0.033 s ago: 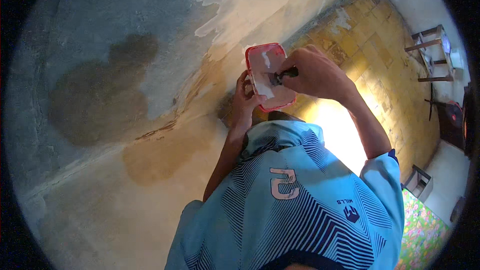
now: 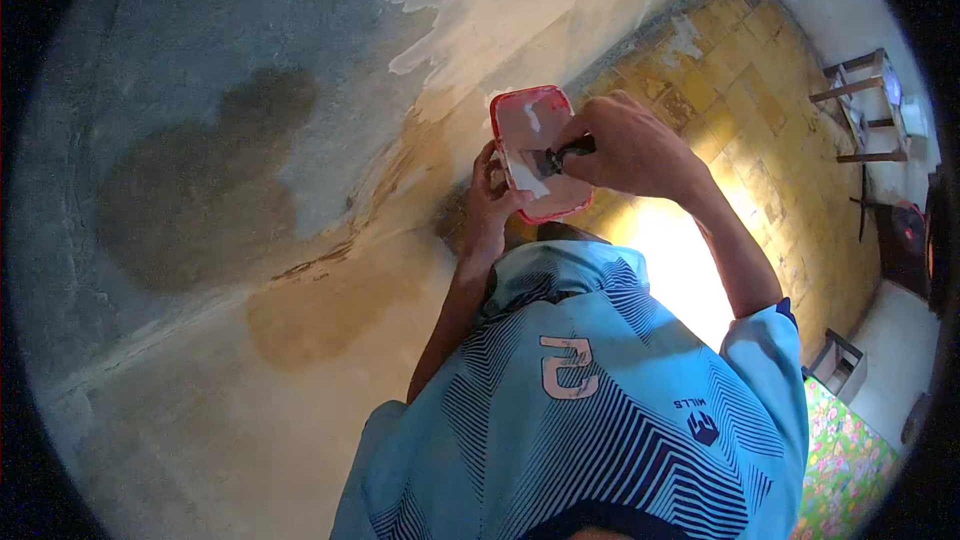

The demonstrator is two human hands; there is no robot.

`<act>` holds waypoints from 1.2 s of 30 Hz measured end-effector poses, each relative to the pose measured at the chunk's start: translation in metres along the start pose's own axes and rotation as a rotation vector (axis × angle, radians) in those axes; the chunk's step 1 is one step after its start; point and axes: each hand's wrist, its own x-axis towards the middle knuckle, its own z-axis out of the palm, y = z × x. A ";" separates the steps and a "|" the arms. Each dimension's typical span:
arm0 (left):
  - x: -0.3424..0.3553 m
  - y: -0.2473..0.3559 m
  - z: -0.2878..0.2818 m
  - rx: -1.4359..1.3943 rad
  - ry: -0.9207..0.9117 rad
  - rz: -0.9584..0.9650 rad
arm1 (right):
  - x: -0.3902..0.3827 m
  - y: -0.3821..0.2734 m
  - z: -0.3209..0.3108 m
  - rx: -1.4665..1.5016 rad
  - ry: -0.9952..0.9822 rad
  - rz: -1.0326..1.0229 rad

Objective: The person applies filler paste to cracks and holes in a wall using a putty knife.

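Note:
My left hand (image 2: 492, 195) is closed on the left edge of a shallow rectangular tub (image 2: 525, 93) with a red rim, its thumb over the near side. White paste (image 2: 528, 175) is smeared on the tub's pale inside. In my right hand (image 2: 632, 145) is a tool with a dark handle (image 2: 575, 148), which looks like a putty knife. Its blade is low over the paste, partly hidden by the hand and blurred. Whether it touches the paste I cannot make out.
A patched wall (image 2: 340, 50), grey with white filler and damp brown stains, rises at the left. Yellow tiles cover the floor (image 2: 740, 90), brightly sunlit in part. Wooden furniture (image 2: 860, 100) stands far right. A flowered cloth (image 2: 840, 440) lies at lower right.
The tool in my right hand has shifted very slightly inside the tub. Both hands and the tub are otherwise in the same place.

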 end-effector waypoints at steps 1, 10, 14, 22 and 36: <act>0.000 -0.003 0.000 0.004 -0.017 0.023 | 0.003 0.005 0.003 0.060 -0.063 0.004; 0.000 -0.010 -0.007 -0.067 -0.066 0.030 | -0.016 0.016 -0.030 0.520 -0.074 0.201; -0.002 -0.009 -0.003 -0.065 -0.078 0.047 | -0.021 0.010 -0.020 0.285 -0.037 0.002; 0.000 -0.008 -0.006 -0.091 -0.041 0.039 | -0.026 0.012 -0.023 -0.015 -0.032 -0.078; -0.003 -0.006 0.011 0.119 0.135 0.022 | -0.022 -0.036 -0.029 -0.286 0.042 -0.114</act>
